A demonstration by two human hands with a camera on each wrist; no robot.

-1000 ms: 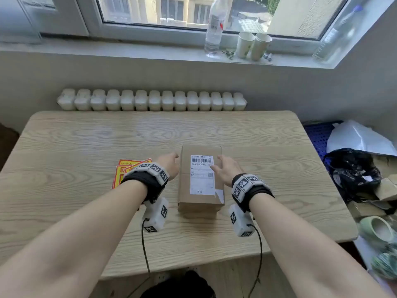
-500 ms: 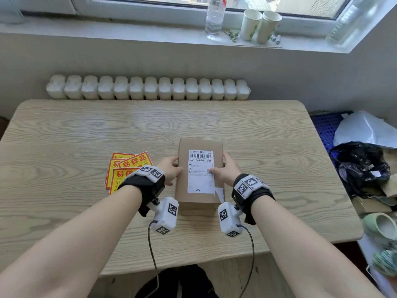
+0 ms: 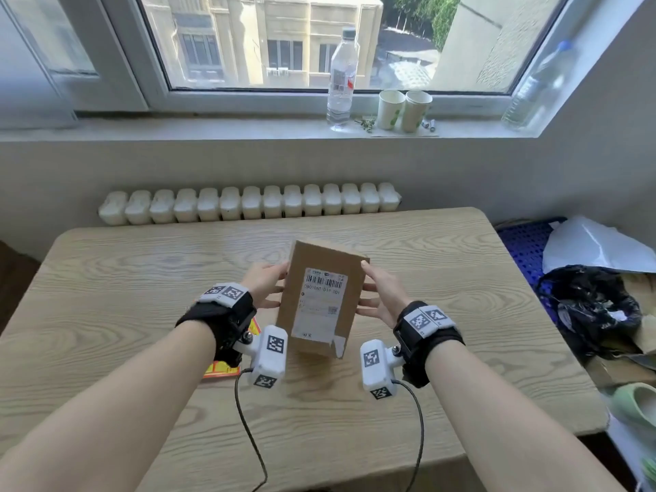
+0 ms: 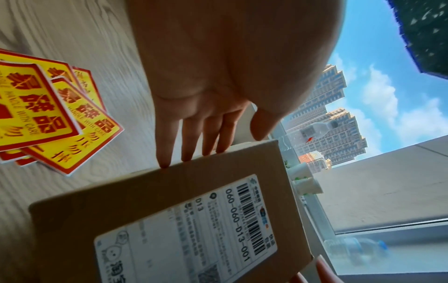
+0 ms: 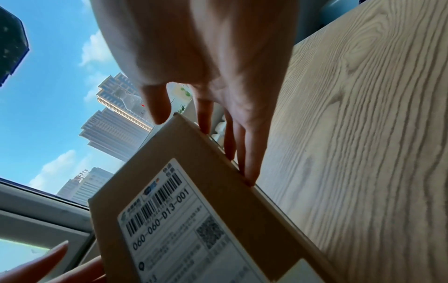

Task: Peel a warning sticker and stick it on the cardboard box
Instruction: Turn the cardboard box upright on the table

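Cardboard box (image 3: 321,300), tilted, between left hand (image 3: 263,285) and right hand (image 3: 381,298)

Head view looks down at table (image 3: 106,278); 2 close wrist views share the cardboard box (image 4: 145,201).

Both forearms stretched forward, the left hand (image 3: 263,284) and right hand (image 3: 381,296) facing each other, apart, fingers held straight.

Black wristbands (image 3: 222,323), white marker-tagged cameras (image 3: 271,353)
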